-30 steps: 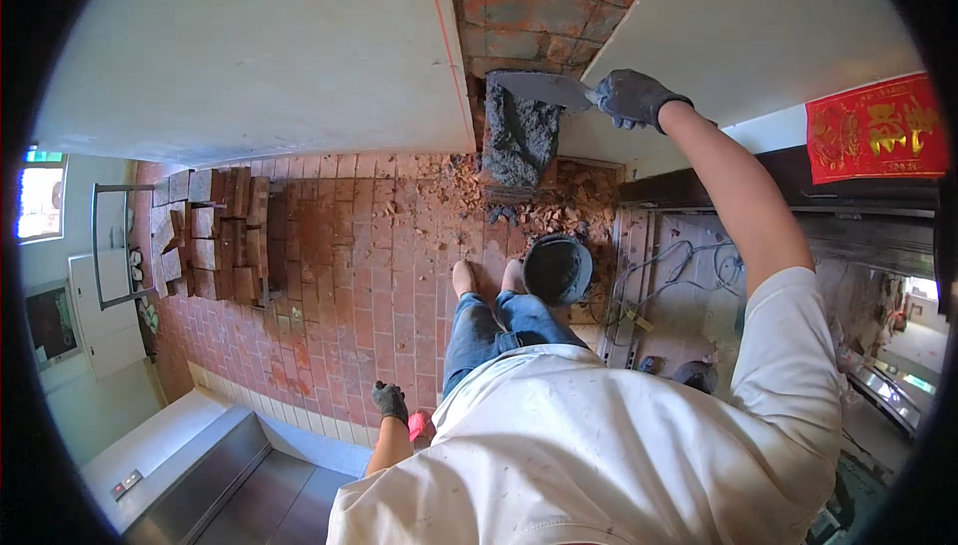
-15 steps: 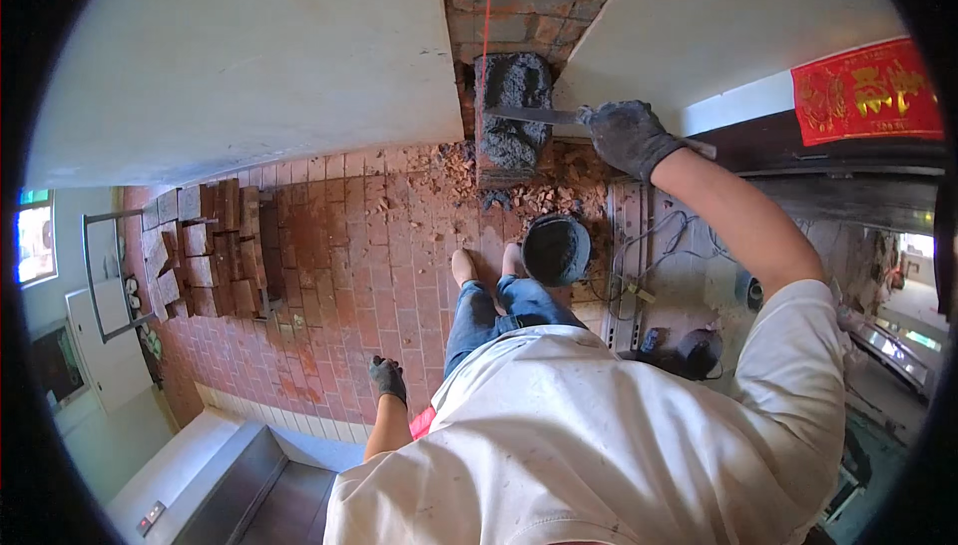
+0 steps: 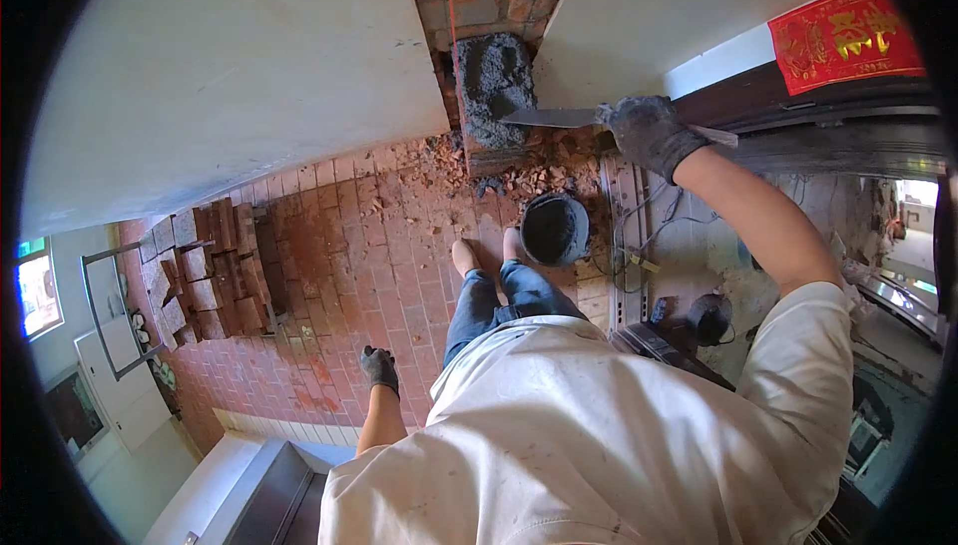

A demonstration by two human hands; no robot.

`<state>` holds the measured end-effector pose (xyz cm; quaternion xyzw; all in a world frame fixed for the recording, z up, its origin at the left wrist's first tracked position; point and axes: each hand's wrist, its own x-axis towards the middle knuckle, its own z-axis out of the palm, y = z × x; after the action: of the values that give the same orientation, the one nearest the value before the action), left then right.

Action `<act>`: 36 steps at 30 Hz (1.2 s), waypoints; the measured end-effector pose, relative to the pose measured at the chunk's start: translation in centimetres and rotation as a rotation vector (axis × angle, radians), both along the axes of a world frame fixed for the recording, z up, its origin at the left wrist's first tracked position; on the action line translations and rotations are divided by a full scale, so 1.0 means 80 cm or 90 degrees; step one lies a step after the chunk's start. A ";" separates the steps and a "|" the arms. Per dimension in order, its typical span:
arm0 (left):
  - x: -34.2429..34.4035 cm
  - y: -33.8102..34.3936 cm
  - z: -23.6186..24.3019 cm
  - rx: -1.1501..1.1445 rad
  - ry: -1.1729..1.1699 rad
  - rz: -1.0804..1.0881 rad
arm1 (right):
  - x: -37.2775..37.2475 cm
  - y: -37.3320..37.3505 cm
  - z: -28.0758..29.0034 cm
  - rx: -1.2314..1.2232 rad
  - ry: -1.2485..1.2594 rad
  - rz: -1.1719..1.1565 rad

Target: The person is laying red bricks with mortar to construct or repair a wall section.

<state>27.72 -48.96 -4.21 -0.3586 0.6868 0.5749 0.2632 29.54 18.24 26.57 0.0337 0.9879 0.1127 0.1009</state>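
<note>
My right hand (image 3: 654, 136), in a dark glove, is closed around the handle of a trowel (image 3: 559, 118). The blade points left, its tip at the right edge of a bed of wet grey mortar (image 3: 496, 71). That mortar lies on top of a low brick pier (image 3: 496, 161) between two pale walls, with a hollow near the blade tip. A taut red string line (image 3: 453, 36) runs along the pier's left side. Down by my left side hangs my left hand (image 3: 380, 367), also gloved, fingers curled, with nothing visible in it.
A black bucket (image 3: 555, 230) with dark mortar residue stands by my feet. Brick rubble (image 3: 544, 181) litters the floor around the pier. Stacked bricks (image 3: 212, 271) rest at left beside a metal-framed cart handle (image 3: 90, 300). Cables (image 3: 649, 231) and a metal track (image 3: 627, 285) lie at right.
The trowel has drawn right, from across the mortar to its right edge, leaving a hollow there. My left hand stays low. The whole view has shifted slightly.
</note>
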 end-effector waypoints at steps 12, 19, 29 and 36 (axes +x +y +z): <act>-0.007 0.007 0.016 0.009 0.020 0.008 | 0.028 -0.010 -0.021 -0.118 -0.078 -0.122; 0.012 0.020 0.031 -0.054 -0.007 0.036 | 0.034 -0.006 -0.036 -0.322 -0.031 -0.169; 0.037 0.020 0.033 -0.058 -0.009 0.046 | 0.009 -0.040 -0.026 -0.075 0.032 -0.026; 0.072 0.026 0.051 -0.065 -0.043 0.126 | 0.077 -0.047 -0.114 -0.333 -0.079 -0.012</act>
<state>33.49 -46.89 -0.09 -0.4568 0.6669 0.5500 0.2097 35.72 14.51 17.41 0.0090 0.9750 -0.1452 0.1678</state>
